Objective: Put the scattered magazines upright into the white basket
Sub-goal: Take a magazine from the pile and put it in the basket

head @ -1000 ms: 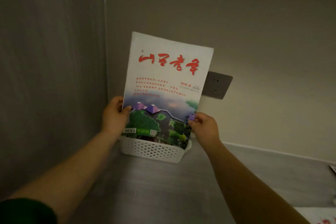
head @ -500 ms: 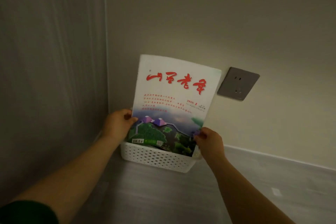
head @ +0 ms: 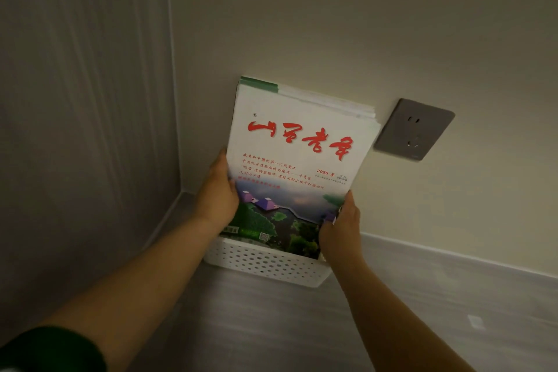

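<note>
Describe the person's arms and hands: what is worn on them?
The left arm is bare up to a dark green sleeve near the elbow; the right arm is bare, with no sleeve in view. No ring, watch or glove shows on the left hand or right hand.

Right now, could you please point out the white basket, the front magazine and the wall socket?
white basket (head: 265, 266): head view, perforated front wall.
front magazine (head: 296, 166): head view, middle of its cover.
wall socket (head: 413, 130): head view, middle of grey faceplate.
</note>
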Available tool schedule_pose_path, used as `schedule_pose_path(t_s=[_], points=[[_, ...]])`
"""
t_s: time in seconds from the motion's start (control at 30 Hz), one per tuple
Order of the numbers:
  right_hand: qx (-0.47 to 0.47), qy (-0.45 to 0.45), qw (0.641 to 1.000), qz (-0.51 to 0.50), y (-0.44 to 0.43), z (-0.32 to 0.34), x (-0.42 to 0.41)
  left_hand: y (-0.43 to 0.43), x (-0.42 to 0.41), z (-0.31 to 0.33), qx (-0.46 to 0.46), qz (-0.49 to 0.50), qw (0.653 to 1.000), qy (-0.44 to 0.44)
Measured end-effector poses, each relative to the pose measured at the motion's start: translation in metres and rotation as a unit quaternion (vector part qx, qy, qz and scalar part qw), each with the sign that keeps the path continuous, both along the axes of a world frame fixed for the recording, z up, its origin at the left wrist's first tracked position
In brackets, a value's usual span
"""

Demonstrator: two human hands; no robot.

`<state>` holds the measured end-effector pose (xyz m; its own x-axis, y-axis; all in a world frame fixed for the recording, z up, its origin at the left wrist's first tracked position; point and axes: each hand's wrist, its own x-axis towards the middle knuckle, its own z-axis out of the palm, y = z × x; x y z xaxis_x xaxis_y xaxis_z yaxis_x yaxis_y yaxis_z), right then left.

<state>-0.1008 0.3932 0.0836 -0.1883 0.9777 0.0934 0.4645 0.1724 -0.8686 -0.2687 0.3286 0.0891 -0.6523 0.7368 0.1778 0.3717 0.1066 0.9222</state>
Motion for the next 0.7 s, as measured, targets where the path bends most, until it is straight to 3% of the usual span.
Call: schedule_pose_path(t_s=[0.13,0.33,0.5,0.6,0.7], points=[[-0.033,0.044,0.998,0.026,0.004,0.007,-0.001,0.005,0.007,0.003,-0.011,-0.009,0.999,-0.053],[-0.032,0.000,0.994,0.102,0.007,0.012,0.016,-0.006,0.004,0.005,-0.079,-0.053,0.994,-0.049],[-0.016,0.053,0.995,0.082,-0.013,0.015,0.023,-0.034,0.033,0.004,-0.113,0.033,0.992,0.034],[0.083,-0.034,0.994,0.070,-0.034,0.012,0.051,-0.062,0.068,-0.006,-0.098,0.007,0.987,0.125],[0.114,-0.153,0.979,0.068,-0.051,-0.003,0.093,-0.082,0.107,-0.015,-0.129,-0.024,0.974,0.183]])
